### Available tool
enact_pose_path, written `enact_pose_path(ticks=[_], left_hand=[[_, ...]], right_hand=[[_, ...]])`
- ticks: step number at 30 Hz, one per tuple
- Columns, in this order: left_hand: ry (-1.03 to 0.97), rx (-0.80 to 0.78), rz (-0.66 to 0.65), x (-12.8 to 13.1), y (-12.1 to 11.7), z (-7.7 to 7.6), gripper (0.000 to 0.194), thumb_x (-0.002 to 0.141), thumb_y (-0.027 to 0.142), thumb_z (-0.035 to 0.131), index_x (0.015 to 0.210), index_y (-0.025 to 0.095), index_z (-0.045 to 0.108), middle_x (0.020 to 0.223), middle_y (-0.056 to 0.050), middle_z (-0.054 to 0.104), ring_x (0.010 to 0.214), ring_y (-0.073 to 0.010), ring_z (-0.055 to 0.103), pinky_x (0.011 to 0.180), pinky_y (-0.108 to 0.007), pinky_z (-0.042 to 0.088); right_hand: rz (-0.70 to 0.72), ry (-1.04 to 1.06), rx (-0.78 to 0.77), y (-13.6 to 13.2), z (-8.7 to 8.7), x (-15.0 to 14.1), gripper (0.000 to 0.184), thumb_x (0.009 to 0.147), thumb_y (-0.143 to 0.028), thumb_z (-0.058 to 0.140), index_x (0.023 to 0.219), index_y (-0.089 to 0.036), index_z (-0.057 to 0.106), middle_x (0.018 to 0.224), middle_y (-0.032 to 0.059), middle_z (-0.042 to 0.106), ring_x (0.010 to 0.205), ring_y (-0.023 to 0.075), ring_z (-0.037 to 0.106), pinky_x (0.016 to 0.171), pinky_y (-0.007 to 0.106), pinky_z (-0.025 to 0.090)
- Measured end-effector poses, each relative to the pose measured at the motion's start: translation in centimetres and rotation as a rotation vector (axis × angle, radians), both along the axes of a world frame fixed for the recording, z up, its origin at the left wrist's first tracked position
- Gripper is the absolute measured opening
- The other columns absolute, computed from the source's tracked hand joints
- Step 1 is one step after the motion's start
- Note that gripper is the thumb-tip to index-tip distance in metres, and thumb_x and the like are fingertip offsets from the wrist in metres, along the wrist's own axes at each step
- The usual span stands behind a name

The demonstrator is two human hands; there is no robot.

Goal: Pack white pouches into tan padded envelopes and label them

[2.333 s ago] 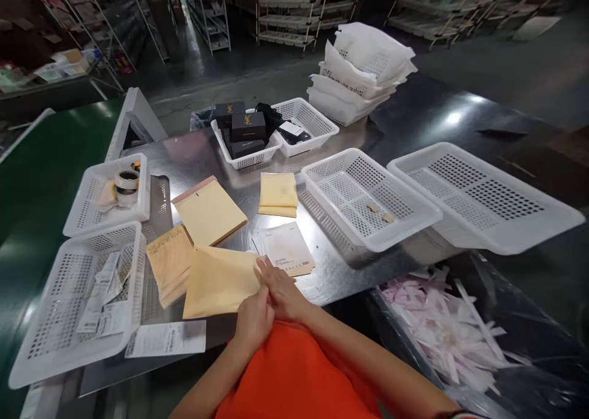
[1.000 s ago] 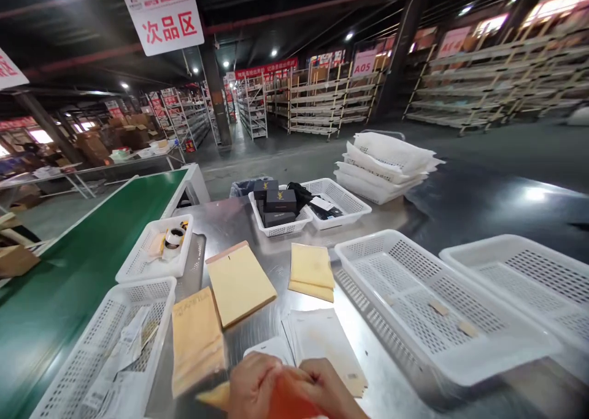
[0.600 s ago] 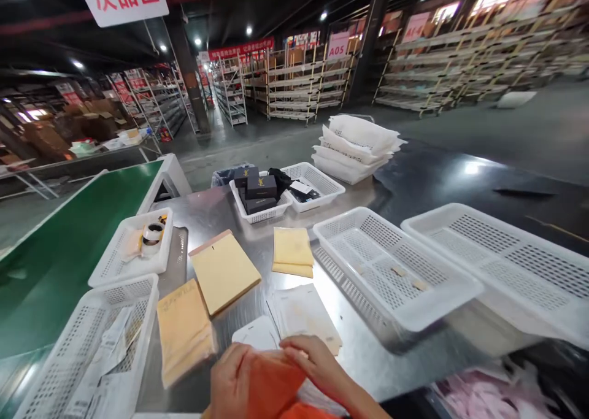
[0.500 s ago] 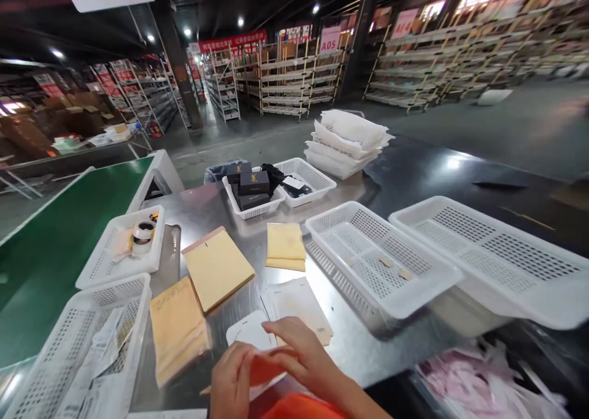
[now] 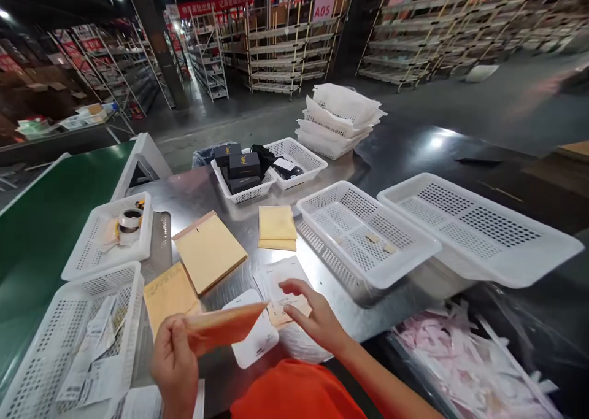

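My left hand point(image 5: 177, 357) is closed on the near end of a tan padded envelope point(image 5: 225, 328), which is tilted above the metal table. Thumb and fingers spread apart, my right hand point(image 5: 310, 318) is over a stack of white printed cards point(image 5: 281, 275) and holds nothing; whether it touches them I cannot tell. A white rounded card point(image 5: 255, 342) lies partly under the envelope. Left of these are a pile of yellow padded envelopes point(image 5: 211, 250) and another tan pile point(image 5: 168, 293). A smaller yellow stack point(image 5: 277, 226) sits beyond the cards.
Two white perforated baskets point(image 5: 426, 247) point(image 5: 547, 272) stand on the right. At left, one basket point(image 5: 140, 284) holds labels, another point(image 5: 73, 265) tape rolls. Black boxes point(image 5: 243, 164) fill a far basket. Pink-white strips point(image 5: 460, 357) lie in a bin at lower right. A green conveyor point(image 5: 59, 192) runs left.
My hands have come apart: the left has moved left with the envelope, while the right has let go and shifted toward the cards. The camera view has tilted down.
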State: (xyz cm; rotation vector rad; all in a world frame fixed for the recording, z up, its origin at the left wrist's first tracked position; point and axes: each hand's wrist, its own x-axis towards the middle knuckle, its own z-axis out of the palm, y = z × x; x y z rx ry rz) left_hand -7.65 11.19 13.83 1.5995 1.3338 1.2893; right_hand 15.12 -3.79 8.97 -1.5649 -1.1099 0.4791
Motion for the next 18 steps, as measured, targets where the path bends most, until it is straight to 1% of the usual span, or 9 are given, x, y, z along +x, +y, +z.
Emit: enact_pose_path(ticks=[2, 3, 4, 6, 9, 12, 13, 15, 18], left_hand=[[-0.238, -0.185, 0.015, 1.0, 0.6, 0.2, 0.041, 0.073, 0.06, 0.067, 0.079, 0.02, 0.062, 0.069, 0.004, 0.062, 0.066, -0.0124, 0.057, 0.061, -0.021, 0.049], [-0.363, -0.284, 0.002, 1.6, 0.7, 0.2, 0.04, 0.069, 0.057, 0.072, 0.078, 0.02, 0.06, 0.068, 0.005, 0.061, 0.064, -0.0109, 0.057, 0.061, -0.02, 0.049], [-0.467, -0.379, -0.02, 2.2, 0.7, 0.1, 0.041, 0.065, 0.055, 0.076, 0.078, 0.02, 0.059, 0.068, 0.005, 0.062, 0.063, -0.0099, 0.057, 0.061, -0.02, 0.05], [-0.575, -0.548, -0.084, 3.1, 0.4, -0.5, 0.042, 0.061, 0.052, 0.081, 0.08, 0.021, 0.059, 0.072, 0.005, 0.066, 0.067, -0.0108, 0.062, 0.063, -0.021, 0.053], [-0.517, -0.811, -0.324, 2.9, -1.0, -2.2, 0.045, 0.062, 0.047, 0.082, 0.093, 0.021, 0.063, 0.087, -0.003, 0.073, 0.083, -0.0186, 0.069, 0.073, -0.029, 0.057], [-0.437, -1.087, -0.575, 1.6, -3.2, -4.7, 0.046, 0.063, 0.04, 0.084, 0.097, 0.014, 0.068, 0.093, -0.013, 0.075, 0.093, -0.0285, 0.071, 0.083, -0.042, 0.057], [-0.448, -1.154, -0.598, 1.2, -3.8, -5.4, 0.045, 0.064, 0.039, 0.083, 0.098, 0.013, 0.069, 0.093, -0.014, 0.076, 0.094, -0.0304, 0.07, 0.085, -0.045, 0.056], [-0.496, -1.234, -0.576, 0.9, -4.5, -6.6, 0.041, 0.068, 0.038, 0.081, 0.1, 0.015, 0.069, 0.096, -0.013, 0.076, 0.098, -0.0313, 0.07, 0.088, -0.048, 0.055], [-0.552, -1.216, -0.427, 1.5, -4.3, -7.4, 0.042, 0.066, 0.04, 0.082, 0.099, 0.016, 0.069, 0.099, -0.011, 0.076, 0.1, -0.0297, 0.069, 0.086, -0.043, 0.055]], right_hand=[[0.108, 0.331, 0.026, 0.4, -1.0, -1.1, 0.072, 0.078, -0.06, 0.065, 0.136, -0.024, 0.039, 0.129, 0.0158, 0.059, 0.115, 0.0293, 0.058, 0.094, 0.047, 0.048], [0.156, 0.444, 0.023, 0.8, -1.4, -2.1, 0.081, 0.074, -0.062, 0.069, 0.137, -0.024, 0.038, 0.131, 0.0165, 0.058, 0.118, 0.0311, 0.056, 0.096, 0.049, 0.047], [0.182, 0.527, 0.005, 1.1, -1.8, -3.2, 0.08, 0.072, -0.062, 0.071, 0.135, -0.022, 0.042, 0.128, 0.0165, 0.06, 0.119, 0.0326, 0.056, 0.097, 0.051, 0.047], [0.162, 0.67, -0.04, 1.8, -2.5, -5.1, 0.066, 0.073, -0.058, 0.072, 0.123, -0.02, 0.053, 0.12, 0.0151, 0.064, 0.116, 0.0339, 0.058, 0.097, 0.052, 0.047], [0.059, 0.905, -0.001, 2.1, -3.4, -6.0, 0.058, 0.075, -0.055, 0.07, 0.12, -0.021, 0.054, 0.115, 0.014, 0.067, 0.11, 0.0337, 0.062, 0.09, 0.052, 0.052], [0.032, 1.03, -0.034, 1.7, -4.2, -4.9, 0.055, 0.077, -0.055, 0.068, 0.119, -0.022, 0.055, 0.115, 0.0145, 0.068, 0.103, 0.0327, 0.065, 0.085, 0.051, 0.055], [0.052, 1.053, -0.072, 1.5, -4.5, -4.5, 0.054, 0.076, -0.055, 0.069, 0.116, -0.022, 0.056, 0.113, 0.0143, 0.069, 0.099, 0.032, 0.067, 0.084, 0.051, 0.055], [0.115, 1.079, -0.122, 1.0, -4.9, -4.0, 0.052, 0.072, -0.053, 0.072, 0.112, -0.022, 0.058, 0.11, 0.013, 0.07, 0.093, 0.0307, 0.069, 0.084, 0.05, 0.055], [0.128, 0.979, -0.132, 1.0, -5.1, -3.1, 0.053, 0.068, -0.058, 0.073, 0.106, -0.021, 0.062, 0.104, 0.0121, 0.072, 0.087, 0.0299, 0.069, 0.08, 0.049, 0.056]])
